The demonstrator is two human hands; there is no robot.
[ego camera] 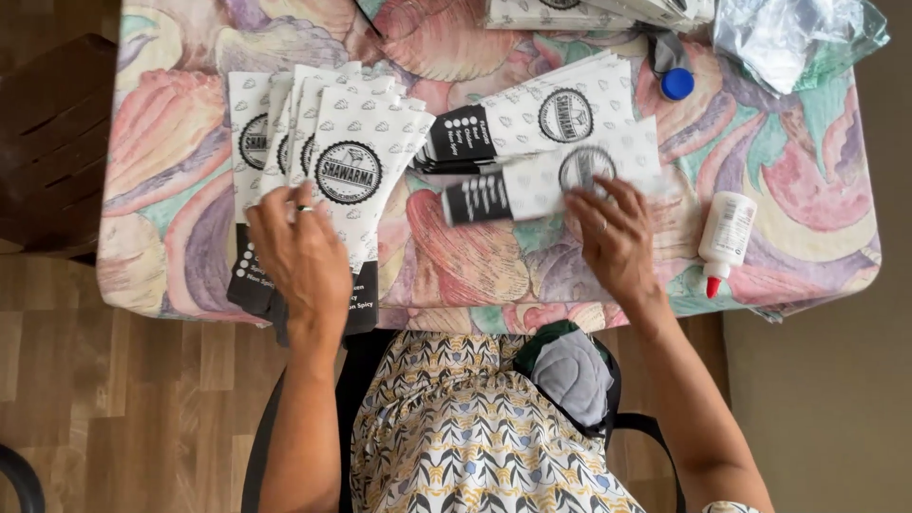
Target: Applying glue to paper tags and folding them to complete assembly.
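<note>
The single paper sleeve (pixel 551 182) lies directly under and just ahead of the right hand (pixel 616 242), its long axis running across the desk (pixel 456 266) from left to right, black printed end toward the middle, white end toward the right edge; the right hand's fingers (pixel 598 195) are spread apart and pressed flat on the white end near the round black emblem, touching it, not clamped on it; this hand is plainly the nearer of the two to that sleeve. The left hand (pixel 302 252) rests well apart from it, fingers slightly spread and laid on the lower part of a fanned stack of sleeves (pixel 328 142), whose long axes run away from the person, black ends hanging toward the near desk edge; whether those fingers pinch a sheet cannot be told. The sleeve is flat, white with a small grey repeating pattern, a round black badge and a black band at one end; a second pile (pixel 532 119) of the same kind lies just behind it, tilted, partly overlapped. A white glue bottle (pixel 727 236) with a red tip lies to the right of the right hand, near but apart; a blue-capped bottle (pixel 676 81) and crumpled clear plastic (pixel 788 38) sit at the far right corner; the desk wears a flowered cloth.
</note>
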